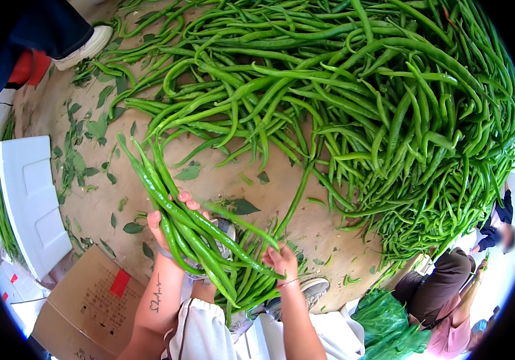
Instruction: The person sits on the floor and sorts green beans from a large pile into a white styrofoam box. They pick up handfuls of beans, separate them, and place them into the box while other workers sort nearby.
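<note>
My left hand (174,216) is closed around a bunch of long green chili peppers (181,216) that slants across the lower middle of the head view. To its right, my right hand (282,261) pinches the end of a single green pepper (239,223), whose far part is blurred; the tips of the bunch reach close to this hand. Under both hands, between my shoes, lie more peppers (253,283). A large heap of long green peppers (374,112) spreads over the floor ahead and to the right.
Loose leaves (97,128) litter the brown floor. At left stand a white foam box (37,198) with peppers and a cardboard box (91,301). Green netting (383,324) lies at lower right. Other people sit at right (446,288); another person's shoe (86,47) shows at upper left.
</note>
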Demonstrator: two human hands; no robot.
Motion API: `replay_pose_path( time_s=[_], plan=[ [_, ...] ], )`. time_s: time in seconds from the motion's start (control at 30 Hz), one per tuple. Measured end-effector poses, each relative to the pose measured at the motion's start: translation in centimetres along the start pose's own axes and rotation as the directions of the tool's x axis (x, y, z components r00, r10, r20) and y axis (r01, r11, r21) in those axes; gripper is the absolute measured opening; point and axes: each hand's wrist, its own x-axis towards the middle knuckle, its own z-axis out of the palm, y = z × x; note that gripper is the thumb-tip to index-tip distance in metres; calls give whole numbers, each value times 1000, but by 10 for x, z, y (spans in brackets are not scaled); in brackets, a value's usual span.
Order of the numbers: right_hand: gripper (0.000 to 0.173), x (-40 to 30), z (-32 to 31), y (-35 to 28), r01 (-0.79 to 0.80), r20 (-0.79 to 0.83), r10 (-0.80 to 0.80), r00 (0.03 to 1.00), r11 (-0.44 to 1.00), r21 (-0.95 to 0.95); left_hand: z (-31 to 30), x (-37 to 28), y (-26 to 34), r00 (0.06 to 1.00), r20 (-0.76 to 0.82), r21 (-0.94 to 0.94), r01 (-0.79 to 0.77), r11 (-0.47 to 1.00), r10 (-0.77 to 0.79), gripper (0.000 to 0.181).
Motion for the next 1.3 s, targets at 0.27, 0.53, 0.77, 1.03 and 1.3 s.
replay_pose_path(
  time_s=[0.27, 0.53, 0.77, 1.03, 1.3],
  plan=[
    [27, -5, -2, -56, 155, 223, -159, 962, 987, 34, -15, -32, 42, 981, 39, 40, -190, 981, 189, 33],
    [23, -57, -13, -17, 266, 207, -244, 947, 960, -86, -30, -64, 62, 917, -3, 36, -399, 916, 400, 37],
    [21, -30, -18, 14, 447, 289, -441, 850, 312, -838, -36, -68, 62, 943, 29, 76, -332, 940, 331, 36],
    [72, 65, 62, -104, 402, 517, -613, 597, -329, -854, -25, -58, 60, 947, -11, 5, -321, 947, 321, 40],
    [49, 87, 65, -85, 469, 560, -402, 724, -309, -827, -24, -67, 61, 917, -171, 88, -351, 932, 361, 40]
  ],
)
